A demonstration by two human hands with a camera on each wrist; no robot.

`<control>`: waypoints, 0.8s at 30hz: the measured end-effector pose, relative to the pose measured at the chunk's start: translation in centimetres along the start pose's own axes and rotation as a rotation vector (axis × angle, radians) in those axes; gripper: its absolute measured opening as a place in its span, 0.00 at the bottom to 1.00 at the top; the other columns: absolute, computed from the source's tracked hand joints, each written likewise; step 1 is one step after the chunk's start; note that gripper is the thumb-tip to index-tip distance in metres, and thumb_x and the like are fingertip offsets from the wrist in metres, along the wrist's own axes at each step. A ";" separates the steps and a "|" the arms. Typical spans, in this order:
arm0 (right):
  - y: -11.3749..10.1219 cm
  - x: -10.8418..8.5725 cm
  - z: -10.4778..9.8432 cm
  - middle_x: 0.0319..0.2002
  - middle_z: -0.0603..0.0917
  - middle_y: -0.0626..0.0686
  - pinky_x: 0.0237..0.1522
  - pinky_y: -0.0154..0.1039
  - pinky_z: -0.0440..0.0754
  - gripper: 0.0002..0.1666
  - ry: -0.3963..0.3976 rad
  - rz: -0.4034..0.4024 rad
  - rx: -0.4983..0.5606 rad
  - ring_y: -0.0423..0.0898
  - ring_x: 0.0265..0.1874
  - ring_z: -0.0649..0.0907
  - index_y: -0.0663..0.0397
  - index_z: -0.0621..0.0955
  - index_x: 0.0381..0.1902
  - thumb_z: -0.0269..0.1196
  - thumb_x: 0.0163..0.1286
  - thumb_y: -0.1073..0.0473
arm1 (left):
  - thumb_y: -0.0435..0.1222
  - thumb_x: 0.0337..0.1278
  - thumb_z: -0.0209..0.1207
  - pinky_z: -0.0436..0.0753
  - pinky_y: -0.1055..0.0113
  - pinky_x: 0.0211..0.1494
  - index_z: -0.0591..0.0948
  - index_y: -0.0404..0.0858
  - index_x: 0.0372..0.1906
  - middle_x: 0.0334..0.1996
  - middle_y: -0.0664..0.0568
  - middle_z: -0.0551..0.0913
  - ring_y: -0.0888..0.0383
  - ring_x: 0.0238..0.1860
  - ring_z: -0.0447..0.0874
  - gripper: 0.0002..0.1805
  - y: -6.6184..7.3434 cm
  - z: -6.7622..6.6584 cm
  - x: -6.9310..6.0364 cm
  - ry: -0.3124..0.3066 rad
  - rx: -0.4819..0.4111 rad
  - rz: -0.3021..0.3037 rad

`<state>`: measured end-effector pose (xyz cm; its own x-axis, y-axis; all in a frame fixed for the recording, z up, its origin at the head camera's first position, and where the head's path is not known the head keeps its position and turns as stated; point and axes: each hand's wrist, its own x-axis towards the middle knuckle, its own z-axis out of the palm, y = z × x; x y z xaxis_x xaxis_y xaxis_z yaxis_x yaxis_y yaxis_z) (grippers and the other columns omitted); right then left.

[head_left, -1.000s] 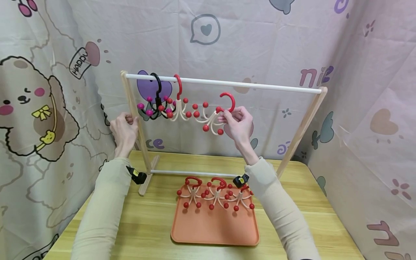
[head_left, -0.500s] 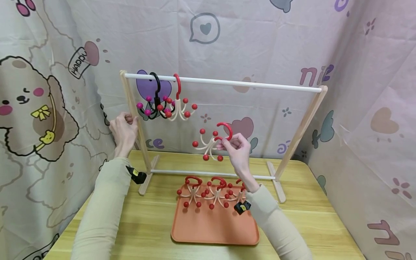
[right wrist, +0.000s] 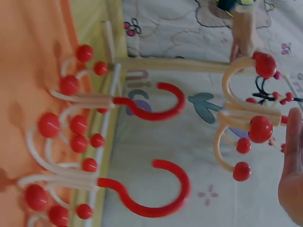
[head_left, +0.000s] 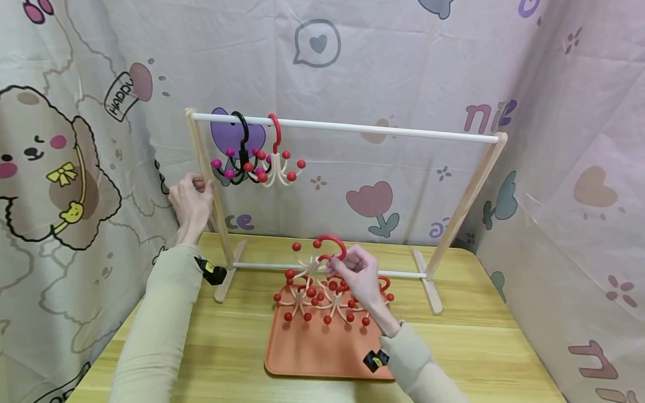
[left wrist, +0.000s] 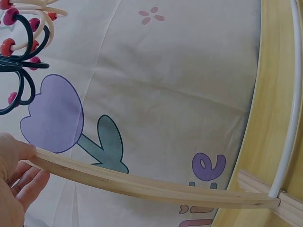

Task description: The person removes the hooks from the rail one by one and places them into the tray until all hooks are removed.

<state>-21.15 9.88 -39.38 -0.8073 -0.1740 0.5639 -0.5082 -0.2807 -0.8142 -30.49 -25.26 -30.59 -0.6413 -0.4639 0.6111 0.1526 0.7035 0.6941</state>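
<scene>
Right hand (head_left: pixel 359 273) pinches red-hooked hanger (head_left: pixel 313 267) low on hook (head_left: pixel 344 246), fingers bent close; hanger tilted above back of orange tray (head_left: pixel 327 358). Left hand (head_left: pixel 192 204) grips rack post (head_left: pixel 221 229). Hanger looks light, stiff; smooth hook probably slick. Best held by hook's base: splayed beaded arms (head_left: pixel 296 246) could snag other hangers (head_left: pixel 299 299) there.

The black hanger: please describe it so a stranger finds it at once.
Start at the wooden rack and its white top bar. On it, near the post the left hand grips, hangs the black hanger. Its balls are magenta; those of its red-hooked neighbour are red.
</scene>
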 end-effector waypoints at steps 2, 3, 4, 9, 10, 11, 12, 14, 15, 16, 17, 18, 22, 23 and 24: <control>0.4 -0.7 0.1 0.30 0.89 0.64 0.33 0.41 0.89 0.11 -0.046 -0.008 0.003 0.40 0.28 0.90 0.78 0.74 0.35 0.64 0.67 0.71 | 0.34 0.65 0.62 0.74 0.48 0.63 0.84 0.25 0.46 0.42 0.31 0.88 0.34 0.49 0.83 0.14 0.0 0.0 0.0 -0.003 0.000 -0.003; 0.6 -1.0 0.2 0.30 0.88 0.68 0.33 0.41 0.89 0.11 -0.072 -0.016 0.001 0.39 0.28 0.90 0.78 0.74 0.35 0.63 0.67 0.72 | 0.34 0.65 0.62 0.73 0.48 0.64 0.84 0.25 0.46 0.43 0.31 0.88 0.34 0.49 0.83 0.14 0.0 0.0 0.0 -0.004 0.002 -0.004; 0.8 -1.3 0.2 0.30 0.86 0.72 0.32 0.42 0.89 0.10 -0.101 -0.031 0.005 0.39 0.28 0.90 0.78 0.74 0.34 0.63 0.67 0.72 | 0.34 0.65 0.62 0.73 0.48 0.64 0.84 0.25 0.46 0.43 0.31 0.88 0.34 0.49 0.83 0.14 0.0 0.0 0.0 -0.005 0.002 -0.004; 1.7 -2.5 0.2 0.31 0.80 0.81 0.32 0.53 0.88 0.06 -0.252 -0.020 0.017 0.39 0.30 0.91 0.80 0.76 0.36 0.62 0.66 0.75 | 0.34 0.65 0.62 0.74 0.48 0.63 0.84 0.25 0.46 0.43 0.31 0.88 0.34 0.49 0.84 0.14 0.0 0.0 0.0 0.000 0.000 -0.003; 1.8 -2.7 0.2 0.31 0.81 0.81 0.32 0.54 0.87 0.06 -0.278 -0.001 0.018 0.39 0.30 0.91 0.80 0.77 0.36 0.62 0.66 0.76 | 0.34 0.65 0.62 0.74 0.48 0.63 0.84 0.25 0.46 0.42 0.31 0.88 0.34 0.49 0.84 0.14 0.0 0.0 0.0 0.001 0.001 -0.002; 1.9 -2.9 0.2 0.31 0.81 0.81 0.33 0.55 0.87 0.06 -0.300 0.024 0.017 0.40 0.30 0.91 0.79 0.77 0.36 0.62 0.66 0.75 | 0.34 0.64 0.62 0.74 0.48 0.63 0.84 0.25 0.46 0.43 0.31 0.88 0.34 0.49 0.84 0.14 0.0 0.0 0.0 0.002 0.003 -0.004; 2.0 -3.0 0.1 0.32 0.82 0.81 0.33 0.54 0.87 0.06 -0.324 0.039 0.015 0.40 0.31 0.91 0.79 0.78 0.36 0.63 0.66 0.75 | 0.34 0.65 0.62 0.74 0.48 0.63 0.84 0.25 0.46 0.43 0.31 0.88 0.34 0.49 0.84 0.14 0.0 0.0 0.0 0.002 0.004 -0.002; 2.2 -3.2 0.1 0.31 0.82 0.80 0.34 0.53 0.88 0.05 -0.364 0.066 0.007 0.40 0.31 0.91 0.77 0.79 0.35 0.63 0.66 0.75 | 0.34 0.65 0.62 0.74 0.47 0.63 0.84 0.25 0.47 0.43 0.31 0.88 0.34 0.49 0.84 0.14 0.0 0.0 0.0 0.002 0.004 -0.002; 2.3 -3.3 0.1 0.31 0.83 0.80 0.34 0.51 0.88 0.05 -0.378 0.087 0.003 0.40 0.31 0.91 0.76 0.79 0.35 0.63 0.66 0.74 | 0.34 0.65 0.62 0.74 0.48 0.63 0.84 0.25 0.47 0.42 0.31 0.88 0.34 0.49 0.84 0.14 0.0 0.0 0.0 0.002 0.004 -0.002; 2.4 -3.4 0.1 0.32 0.83 0.79 0.33 0.52 0.88 0.05 -0.395 0.100 -0.001 0.41 0.31 0.91 0.76 0.79 0.36 0.64 0.66 0.73 | 0.34 0.65 0.62 0.74 0.48 0.63 0.84 0.25 0.47 0.42 0.31 0.88 0.34 0.49 0.84 0.14 0.1 0.0 0.0 0.001 0.004 -0.003; 2.5 -3.5 0.1 0.32 0.84 0.79 0.32 0.53 0.88 0.05 -0.412 0.113 -0.006 0.41 0.31 0.91 0.75 0.80 0.36 0.64 0.66 0.73 | 0.34 0.65 0.62 0.74 0.48 0.63 0.84 0.25 0.47 0.42 0.31 0.88 0.34 0.49 0.84 0.14 0.1 0.0 0.0 0.001 0.003 -0.003; 2.7 -3.6 0.1 0.32 0.84 0.78 0.31 0.52 0.88 0.05 -0.432 0.121 -0.011 0.42 0.30 0.91 0.75 0.80 0.36 0.64 0.66 0.73 | 0.34 0.65 0.62 0.74 0.48 0.63 0.84 0.25 0.47 0.42 0.31 0.88 0.34 0.49 0.84 0.14 0.1 0.0 0.0 0.000 0.003 -0.004; 3.4 -3.9 0.1 0.32 0.85 0.77 0.31 0.51 0.88 0.06 -0.511 0.165 -0.031 0.50 0.30 0.91 0.75 0.82 0.38 0.64 0.66 0.72 | 0.34 0.65 0.62 0.74 0.48 0.63 0.84 0.25 0.47 0.43 0.31 0.88 0.35 0.49 0.84 0.14 0.1 0.0 0.0 -0.004 0.002 -0.008; 3.5 -3.9 0.1 0.32 0.85 0.76 0.31 0.52 0.88 0.06 -0.530 0.171 -0.040 0.53 0.30 0.91 0.75 0.82 0.38 0.64 0.66 0.72 | 0.34 0.65 0.62 0.74 0.48 0.63 0.84 0.25 0.47 0.43 0.31 0.88 0.35 0.49 0.84 0.14 0.1 0.0 0.0 -0.005 0.002 -0.008; 3.6 -4.0 0.1 0.32 0.86 0.75 0.32 0.51 0.89 0.06 -0.547 0.181 -0.050 0.55 0.30 0.91 0.75 0.82 0.38 0.64 0.67 0.72 | 0.34 0.65 0.62 0.74 0.48 0.63 0.84 0.25 0.47 0.43 0.31 0.88 0.35 0.49 0.84 0.14 0.1 0.0 0.0 -0.006 0.002 -0.009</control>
<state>-19.75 9.50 -44.59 -0.6173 -0.6812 0.3934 -0.4004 -0.1585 -0.9026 -30.46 -25.19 -30.54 -0.6472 -0.4672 0.6024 0.1452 0.7002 0.6990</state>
